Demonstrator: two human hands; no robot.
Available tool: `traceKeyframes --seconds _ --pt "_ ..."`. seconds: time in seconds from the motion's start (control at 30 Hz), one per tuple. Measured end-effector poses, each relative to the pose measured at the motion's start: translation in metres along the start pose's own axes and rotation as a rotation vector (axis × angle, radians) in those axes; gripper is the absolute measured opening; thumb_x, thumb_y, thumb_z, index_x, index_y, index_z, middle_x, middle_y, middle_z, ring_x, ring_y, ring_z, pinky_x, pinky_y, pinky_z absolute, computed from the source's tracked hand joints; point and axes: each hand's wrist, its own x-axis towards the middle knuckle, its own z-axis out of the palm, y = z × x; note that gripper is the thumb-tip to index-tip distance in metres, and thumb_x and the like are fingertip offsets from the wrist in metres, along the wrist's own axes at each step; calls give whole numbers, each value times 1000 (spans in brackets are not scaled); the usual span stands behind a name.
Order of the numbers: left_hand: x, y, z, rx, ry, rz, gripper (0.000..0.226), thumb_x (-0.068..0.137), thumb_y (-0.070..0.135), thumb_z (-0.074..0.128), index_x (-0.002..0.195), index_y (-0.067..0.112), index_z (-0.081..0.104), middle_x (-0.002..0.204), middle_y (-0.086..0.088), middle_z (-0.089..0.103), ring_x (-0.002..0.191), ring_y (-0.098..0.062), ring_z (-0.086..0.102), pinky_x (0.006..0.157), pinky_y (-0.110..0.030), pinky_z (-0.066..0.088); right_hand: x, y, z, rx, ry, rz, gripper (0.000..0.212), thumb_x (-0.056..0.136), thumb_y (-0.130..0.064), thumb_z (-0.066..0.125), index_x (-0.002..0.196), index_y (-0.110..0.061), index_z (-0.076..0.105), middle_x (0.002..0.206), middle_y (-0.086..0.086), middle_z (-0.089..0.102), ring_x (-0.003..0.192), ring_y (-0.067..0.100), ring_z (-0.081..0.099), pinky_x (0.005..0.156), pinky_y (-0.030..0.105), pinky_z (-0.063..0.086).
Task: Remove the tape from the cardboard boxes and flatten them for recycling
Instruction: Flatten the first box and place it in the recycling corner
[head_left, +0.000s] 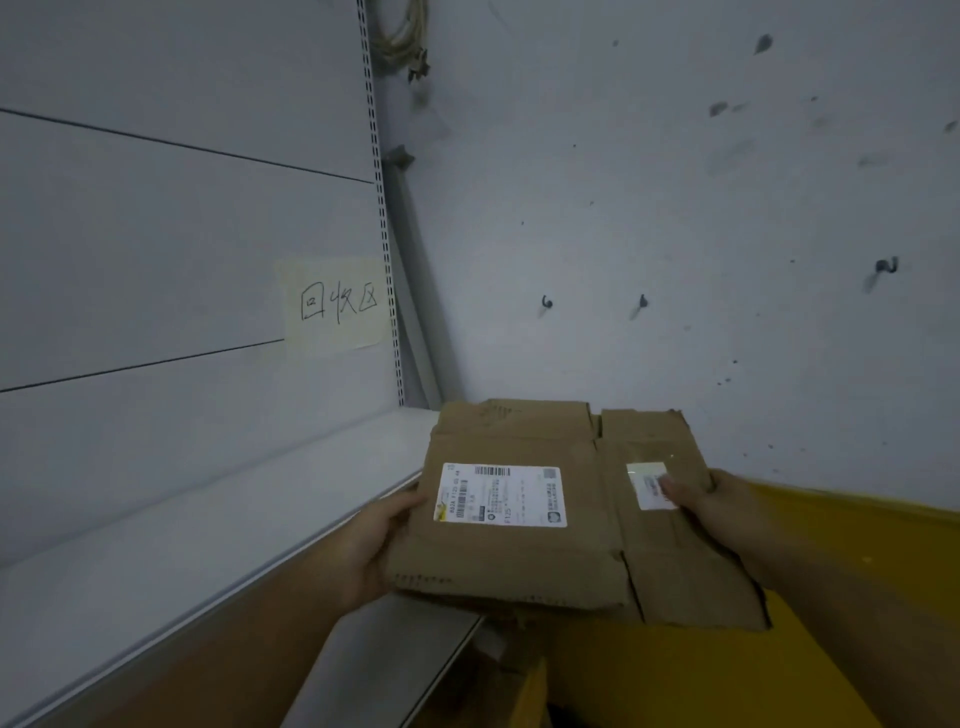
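A flattened brown cardboard box (535, 561) is held level in front of me, over the corner between a shelf and a wall. It bears a large white shipping label (501, 495) on its left panel and a smaller glossy label (647, 480) on the right panel. My left hand (371, 551) grips the box's left edge, thumb on top. My right hand (711, 504) holds the right edge, its thumb resting on the small label. More flattened cardboard seems to lie beneath the top sheet.
A white shelf (156, 551) runs along the left, with a slotted upright (384, 244) and a handwritten paper note (337, 304) on the panel. A marked white wall with small hooks (643, 301) stands behind. A yellow surface (691, 675) lies below right.
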Motion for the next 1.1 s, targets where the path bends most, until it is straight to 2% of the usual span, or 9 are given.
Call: traceKeyframes --seconds 0.1,0.27,0.43,0.53,0.63,0.73,0.87,1.0,1.1 --pt "25 -1 25 -142 -17 35 41 80 38 57 106 10 72 110 -18 69 91 -31 70 70 -39 57 51 2 -15 43 -28 3 44 84 -43 63 112 -10 54 92 6 64 81 26 63 63 35 51" --pt "68 -7 47 -423 -38 173 55 83 56 49 114 15 68 125 -16 62 112 -30 61 87 -43 54 116 1 2 171 -88 12 37 87 -38 61 109 -9 56 82 1 61 77 24 61 63 34 48" --pt "120 -16 56 -509 126 283 63 69 52 60 122 19 58 119 -12 66 106 -29 65 87 -44 52 168 -11 60 244 -174 22 42 88 -34 61 117 -4 56 106 16 64 93 35 61 86 48 50" --pt "159 -2 52 -558 106 319 49 78 40 60 123 22 55 116 -12 68 103 -31 66 73 -45 57 196 -19 99 248 -168 -9 42 89 -34 59 118 -3 57 113 18 63 100 36 59 92 52 47" --pt "204 13 49 -636 215 367 42 84 21 60 126 22 53 112 -10 70 100 -31 67 81 -49 56 228 -25 132 274 -156 6 39 91 -31 57 119 -3 56 115 18 62 104 36 57 95 53 46" --pt "247 25 47 -609 370 419 41 88 15 58 127 26 53 109 -4 71 99 -27 68 89 -49 52 260 -29 159 278 -142 -8 41 92 -31 55 123 -4 54 119 17 60 109 36 55 97 54 44" --pt "284 47 29 -546 526 480 32 93 12 52 115 33 58 99 4 74 92 -21 70 76 -41 56 294 -26 188 374 -302 78 36 93 -31 53 122 -10 55 116 12 62 105 32 58 94 51 47" --pt "298 65 -6 -482 532 517 37 93 5 46 121 27 58 110 -3 71 98 -27 68 81 -47 56 335 -26 203 487 -530 172 26 90 -34 54 101 -12 63 98 6 70 83 24 68 64 38 54" --pt "303 71 -32 -373 611 464 35 88 5 51 119 19 60 106 -4 72 92 -23 70 64 -34 58 397 -27 220 568 -583 253 40 96 -32 45 120 -3 56 120 17 60 107 33 59 87 47 48"
